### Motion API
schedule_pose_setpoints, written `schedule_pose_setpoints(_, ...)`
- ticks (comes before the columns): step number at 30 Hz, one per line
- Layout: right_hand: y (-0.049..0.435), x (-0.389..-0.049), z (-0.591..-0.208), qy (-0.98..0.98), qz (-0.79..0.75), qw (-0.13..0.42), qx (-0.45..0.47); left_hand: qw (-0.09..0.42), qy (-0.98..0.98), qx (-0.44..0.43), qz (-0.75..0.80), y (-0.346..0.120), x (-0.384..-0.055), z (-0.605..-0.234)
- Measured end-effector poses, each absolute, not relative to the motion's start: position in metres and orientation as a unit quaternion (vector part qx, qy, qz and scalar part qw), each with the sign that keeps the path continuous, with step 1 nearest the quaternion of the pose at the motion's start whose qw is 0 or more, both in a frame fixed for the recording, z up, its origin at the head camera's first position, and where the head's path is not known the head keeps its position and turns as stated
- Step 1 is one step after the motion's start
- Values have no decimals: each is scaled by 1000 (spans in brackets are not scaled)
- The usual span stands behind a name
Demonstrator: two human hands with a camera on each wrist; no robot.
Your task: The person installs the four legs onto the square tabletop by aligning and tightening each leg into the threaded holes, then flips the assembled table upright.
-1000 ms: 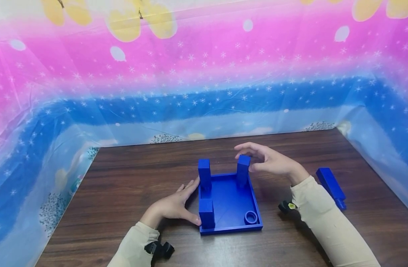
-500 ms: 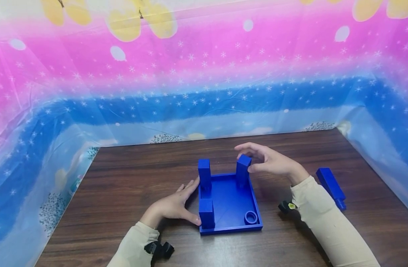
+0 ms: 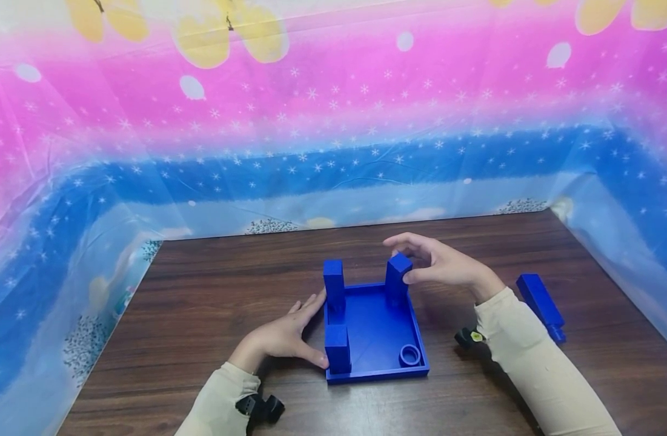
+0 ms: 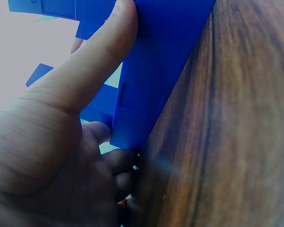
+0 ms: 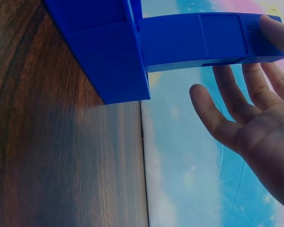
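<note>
A blue toy tabletop lies upside down with its raised rim upward. My right hand pinches the upper end of the upright table leg at the far right corner, thumb on one face and fingers behind. In the right wrist view that leg stands out from the tabletop's edge. My left hand rests along the left side, fingers spread, thumb against the outer wall. Two more legs stand upright, one at the far left corner and one at the near left.
A round socket shows at the near right corner of the tabletop. One loose leg lies on the wooden table beyond my right forearm, its narrow end toward me. A printed cloth hangs around the back and sides.
The leg in my right hand has turned a little about its upright axis, and my thumb has shifted slightly left with it. My left hand and the tabletop have stayed put.
</note>
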State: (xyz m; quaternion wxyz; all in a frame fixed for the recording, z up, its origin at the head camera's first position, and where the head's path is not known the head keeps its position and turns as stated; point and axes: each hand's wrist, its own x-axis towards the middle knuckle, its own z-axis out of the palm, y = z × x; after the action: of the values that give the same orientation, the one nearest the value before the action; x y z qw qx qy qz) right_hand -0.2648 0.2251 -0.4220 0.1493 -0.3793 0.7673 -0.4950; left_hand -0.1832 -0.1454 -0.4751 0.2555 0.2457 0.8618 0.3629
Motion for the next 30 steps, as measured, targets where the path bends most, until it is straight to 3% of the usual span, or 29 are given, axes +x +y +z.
schedule_pose_setpoints(30,222,-264,-424,785,-487,132,-358,254,862,250,360,-145,-183,-475)
